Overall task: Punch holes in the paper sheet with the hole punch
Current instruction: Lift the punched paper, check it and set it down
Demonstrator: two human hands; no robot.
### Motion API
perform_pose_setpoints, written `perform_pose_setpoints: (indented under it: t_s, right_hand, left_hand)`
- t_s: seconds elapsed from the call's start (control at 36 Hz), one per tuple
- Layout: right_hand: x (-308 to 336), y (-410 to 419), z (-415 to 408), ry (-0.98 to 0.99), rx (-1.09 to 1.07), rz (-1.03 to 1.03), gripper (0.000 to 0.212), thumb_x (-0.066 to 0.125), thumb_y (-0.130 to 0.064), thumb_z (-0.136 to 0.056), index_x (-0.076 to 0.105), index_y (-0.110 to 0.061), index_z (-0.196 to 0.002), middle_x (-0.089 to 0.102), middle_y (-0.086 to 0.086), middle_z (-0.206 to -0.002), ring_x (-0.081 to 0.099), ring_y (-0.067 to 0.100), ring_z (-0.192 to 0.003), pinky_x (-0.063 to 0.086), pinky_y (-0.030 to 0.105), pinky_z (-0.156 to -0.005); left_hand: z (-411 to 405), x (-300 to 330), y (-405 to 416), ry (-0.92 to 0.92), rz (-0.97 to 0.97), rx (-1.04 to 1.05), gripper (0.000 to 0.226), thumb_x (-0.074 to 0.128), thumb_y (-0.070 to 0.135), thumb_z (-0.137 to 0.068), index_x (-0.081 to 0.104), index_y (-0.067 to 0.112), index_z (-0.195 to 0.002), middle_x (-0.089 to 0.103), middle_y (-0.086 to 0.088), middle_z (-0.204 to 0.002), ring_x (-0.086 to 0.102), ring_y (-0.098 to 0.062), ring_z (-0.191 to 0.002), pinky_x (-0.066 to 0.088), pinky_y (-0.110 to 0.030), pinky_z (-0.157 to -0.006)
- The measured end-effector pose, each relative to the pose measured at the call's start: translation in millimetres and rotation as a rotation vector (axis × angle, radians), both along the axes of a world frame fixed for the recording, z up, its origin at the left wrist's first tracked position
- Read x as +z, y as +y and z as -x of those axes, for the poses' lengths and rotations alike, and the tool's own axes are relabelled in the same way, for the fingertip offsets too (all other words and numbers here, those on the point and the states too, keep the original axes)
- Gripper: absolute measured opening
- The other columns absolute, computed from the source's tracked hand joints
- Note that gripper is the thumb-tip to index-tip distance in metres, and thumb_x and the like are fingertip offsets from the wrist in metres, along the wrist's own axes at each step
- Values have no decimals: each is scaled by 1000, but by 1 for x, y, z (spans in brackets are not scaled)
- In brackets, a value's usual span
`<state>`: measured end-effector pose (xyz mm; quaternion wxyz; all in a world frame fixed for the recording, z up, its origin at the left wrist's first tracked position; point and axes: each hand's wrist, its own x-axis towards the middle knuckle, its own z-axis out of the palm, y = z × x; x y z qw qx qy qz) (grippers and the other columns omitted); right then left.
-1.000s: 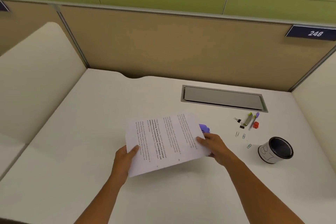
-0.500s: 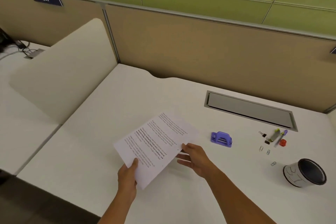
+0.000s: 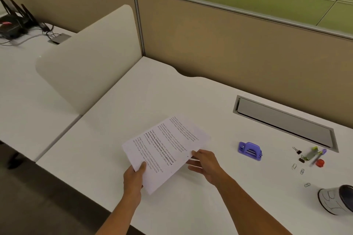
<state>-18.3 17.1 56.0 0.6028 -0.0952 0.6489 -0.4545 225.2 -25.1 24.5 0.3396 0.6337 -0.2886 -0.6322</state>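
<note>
The sheet (image 3: 166,150) is held just above the worktop (image 3: 133,101), printed side up, skewed so that its long edges run diagonally. The left hand (image 3: 134,177) pinches the near left corner, thumb on top and fingers hidden underneath. The right hand (image 3: 205,165) holds the near right edge: its thumb lies on the printed face and its fingers, loosely spread, are under the paper. A small dark dot shows on the sheet by that thumb; whether it is a punched hole or a print mark is too small to tell.

The punch (image 3: 249,150), a small purple one, stands on the worktop well to the right of the sheet, apart from it and from both hands. Nothing touches it. Further right lie binder clips (image 3: 298,151), a pen (image 3: 319,156), a red cap (image 3: 320,162), loose paper clips (image 3: 301,171) and a cup (image 3: 337,201) on its side.

By my reading, the step in hand is handling or positioning the sheet, with the punching itself either not begun or between strokes. The next move calls for bringing sheet and punch together: one edge of the paper must slide squarely into the punch's slot, which means turning the sheet out of its present skew. One hand would then have to leave the paper to press the lever while the other keeps the sheet flat and seated.
</note>
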Motion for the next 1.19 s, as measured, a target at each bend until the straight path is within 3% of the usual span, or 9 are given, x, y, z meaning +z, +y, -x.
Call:
perform_pose_setpoints:
  t_s: [0.08,0.19,0.33,0.67,0.92,1.08,1.19]
  right_hand:
    - [-3,-3,-1,-28,-26,-3,10,62,-11,-96,66,-2,-97,77,13,-103,74,32,-96,59,48,-88]
    - [-8,-7,0,-26,-66,-8,10,64,-11,-95,61,-2,-91,76,16,-102,74,34,-95,61,45,-83]
    - [-13,-16,0,11,-66,11,11,64,-9,-95,61,0,-89,76,17,-98,74,31,-89,61,42,-81]
    - [-26,-45,-9,57,-49,-13,9,61,-6,-96,64,3,-94,76,17,-101,72,26,-85,61,35,-76]
    - [-40,-70,-16,138,-32,-94,6,59,-4,-94,63,-3,-89,76,14,-99,72,24,-79,62,39,-80]
    - [-44,-91,-20,189,-8,-122,13,57,-2,-92,68,-3,-98,76,12,-96,73,25,-78,61,34,-74]
    - [-53,-106,-19,230,-30,-148,12,57,2,-90,69,-3,-90,74,14,-94,72,25,-74,62,35,-71]
  left_hand:
    - [-5,-1,-13,-28,7,-26,22,62,21,-97,63,26,-118,69,-1,-114,64,-26,-108,54,-50,-92]
    - [-8,0,-30,-61,33,-49,13,62,23,-97,65,29,-107,70,4,-108,64,-23,-103,55,-39,-80]
    - [-11,-2,-39,-75,49,-95,13,64,23,-96,67,34,-102,72,2,-109,66,-23,-103,56,-49,-89]
    - [-18,-13,-50,-72,-4,-41,26,62,21,-96,62,21,-122,69,-1,-110,65,-24,-102,56,-40,-81]
    - [-17,-23,-57,-53,-66,11,20,62,17,-96,63,20,-116,69,-3,-107,65,-23,-98,56,-38,-77]
    - [-17,-31,-59,-28,-128,62,15,62,15,-96,65,19,-110,71,-6,-108,67,-25,-97,57,-38,-75]
    - [-17,-32,-59,13,-141,89,17,59,9,-96,66,15,-111,71,-6,-106,68,-24,-97,58,-37,-71]
